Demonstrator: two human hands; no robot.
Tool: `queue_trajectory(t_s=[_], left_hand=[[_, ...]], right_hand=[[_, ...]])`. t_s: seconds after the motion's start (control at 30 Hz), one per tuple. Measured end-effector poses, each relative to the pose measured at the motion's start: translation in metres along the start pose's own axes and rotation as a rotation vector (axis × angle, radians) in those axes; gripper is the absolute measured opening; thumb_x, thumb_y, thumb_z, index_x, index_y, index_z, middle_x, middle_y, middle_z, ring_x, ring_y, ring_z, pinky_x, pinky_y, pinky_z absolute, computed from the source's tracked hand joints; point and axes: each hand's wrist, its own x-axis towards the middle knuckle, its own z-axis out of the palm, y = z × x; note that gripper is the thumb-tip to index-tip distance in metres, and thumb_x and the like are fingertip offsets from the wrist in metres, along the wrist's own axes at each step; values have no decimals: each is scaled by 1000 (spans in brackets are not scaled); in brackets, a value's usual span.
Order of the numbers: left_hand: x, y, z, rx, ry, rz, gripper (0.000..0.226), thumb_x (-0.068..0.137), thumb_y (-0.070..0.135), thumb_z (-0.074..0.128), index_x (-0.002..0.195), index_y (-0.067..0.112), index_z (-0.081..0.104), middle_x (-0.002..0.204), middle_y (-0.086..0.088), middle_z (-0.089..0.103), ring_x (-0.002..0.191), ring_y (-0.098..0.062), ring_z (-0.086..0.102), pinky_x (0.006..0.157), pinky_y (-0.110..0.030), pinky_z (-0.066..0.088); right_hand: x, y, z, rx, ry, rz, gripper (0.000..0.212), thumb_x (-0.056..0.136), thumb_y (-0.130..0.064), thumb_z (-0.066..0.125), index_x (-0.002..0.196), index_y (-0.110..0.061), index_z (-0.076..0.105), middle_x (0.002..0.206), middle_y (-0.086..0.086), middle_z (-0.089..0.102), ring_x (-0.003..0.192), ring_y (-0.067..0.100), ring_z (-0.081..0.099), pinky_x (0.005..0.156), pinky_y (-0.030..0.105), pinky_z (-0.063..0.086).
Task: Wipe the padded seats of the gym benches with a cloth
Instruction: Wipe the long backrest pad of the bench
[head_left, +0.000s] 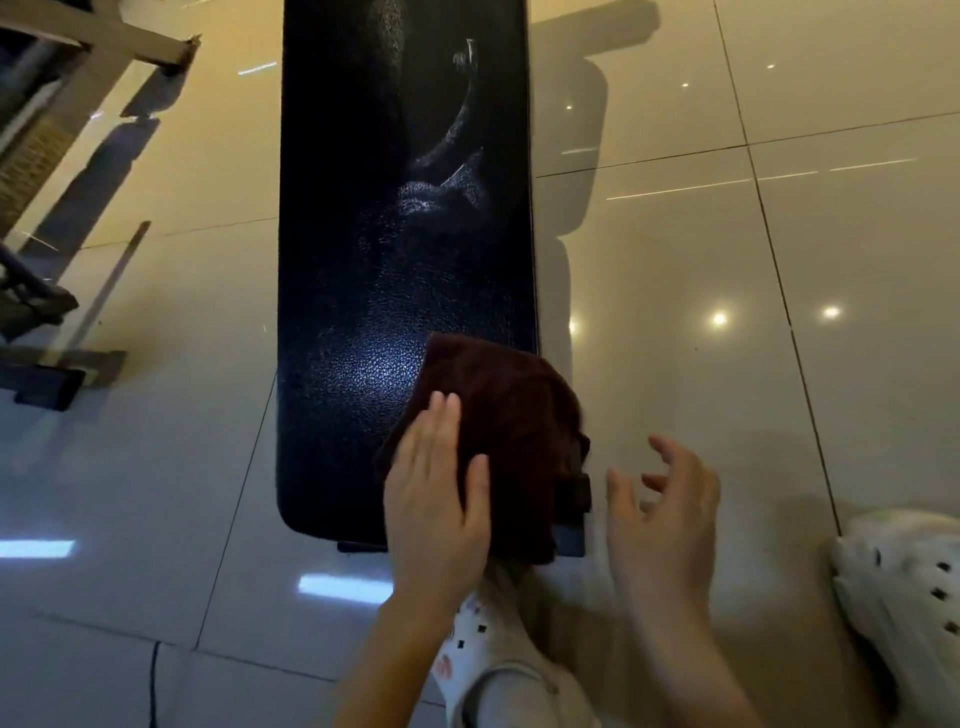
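Observation:
A long black padded bench seat (400, 234) runs away from me, its leather shiny and creased. A dark brown cloth (514, 415) lies on the near right corner of the pad, hanging over the right edge. My left hand (441, 499) rests flat on the cloth's left part, fingers straight. My right hand (665, 514) hovers in the air to the right of the bench, off the cloth, fingers loosely spread and holding nothing.
Glossy pale floor tiles (779, 260) surround the bench. Metal gym equipment frames (62, 130) stand at the far left. My white perforated shoes show below the bench end (493, 665) and at the right edge (904, 587).

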Motion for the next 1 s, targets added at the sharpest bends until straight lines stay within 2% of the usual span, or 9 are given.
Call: queue_trajectory(t_s=[0.1, 0.17, 0.23, 0.33, 0.4, 0.53, 0.6, 0.77, 1.0], left_hand=[[9, -16, -14, -16, 169, 46, 49, 97, 30, 40, 145, 21, 34, 155, -3, 29, 144, -17, 21, 117, -26, 16], [13, -24, -15, -60, 198, 51, 45, 97, 27, 42, 141, 19, 38, 154, -6, 29, 143, -25, 26, 117, -27, 17], [14, -27, -15, -104, 230, 16, 44, 97, 28, 41, 140, 18, 39, 151, -5, 32, 141, -27, 29, 117, -25, 18], [22, -27, -13, -160, 261, -49, 46, 96, 29, 38, 141, 23, 34, 148, 9, 31, 142, -21, 28, 117, -28, 20], [30, -30, -14, -190, 228, -42, 48, 95, 30, 36, 143, 29, 29, 145, 23, 26, 142, -17, 27, 117, -31, 21], [53, -42, -11, -210, 151, -77, 50, 97, 27, 37, 145, 35, 26, 145, 21, 25, 139, -4, 25, 115, -22, 19], [61, -43, -2, -137, 143, -113, 50, 98, 29, 33, 148, 25, 28, 151, 9, 28, 142, -11, 25, 117, -29, 18], [61, -40, 9, 14, 114, -103, 49, 99, 35, 25, 146, 26, 30, 156, -2, 28, 144, -18, 23, 117, -34, 13], [60, -45, 5, 59, 76, -14, 55, 97, 46, 33, 148, 28, 27, 158, -3, 23, 145, -20, 19, 118, -39, 13]], right_hand=[[-21, -26, 29, -76, -65, -259, 47, 98, -28, 52, 142, -16, 45, 142, 8, 43, 130, 25, 44, 101, 29, 42], [-28, -51, 52, -98, -281, -184, 73, 98, -49, 41, 156, -19, 8, 162, 5, 12, 148, 21, 13, 120, 34, 19], [-28, -65, 73, -225, -275, -87, 95, 91, -69, 31, 153, -15, -16, 163, 12, -2, 150, 27, 5, 122, 42, 12], [-17, -71, 93, -354, -130, -124, 110, 78, -78, 41, 152, -2, 13, 145, 26, 40, 128, 40, 48, 101, 50, 45], [0, -70, 95, -340, -80, -160, 108, 74, -76, 48, 148, -1, 26, 135, 24, 51, 115, 39, 58, 87, 47, 53], [55, -78, 84, -223, -104, -293, 83, 91, -62, 41, 150, -8, 20, 143, 13, 43, 120, 32, 53, 87, 40, 48], [77, -82, 81, -123, -139, -318, 74, 97, -55, 40, 151, -8, 22, 141, 12, 46, 121, 31, 53, 91, 38, 44], [52, -67, 83, 143, -74, -286, 84, 94, -49, 49, 156, -15, 4, 160, 11, 22, 145, 21, 26, 104, 17, 26], [8, -19, 81, 93, -59, -343, 92, 86, -64, 51, 153, -30, 0, 159, 11, 18, 144, 23, 23, 106, 29, 29]])
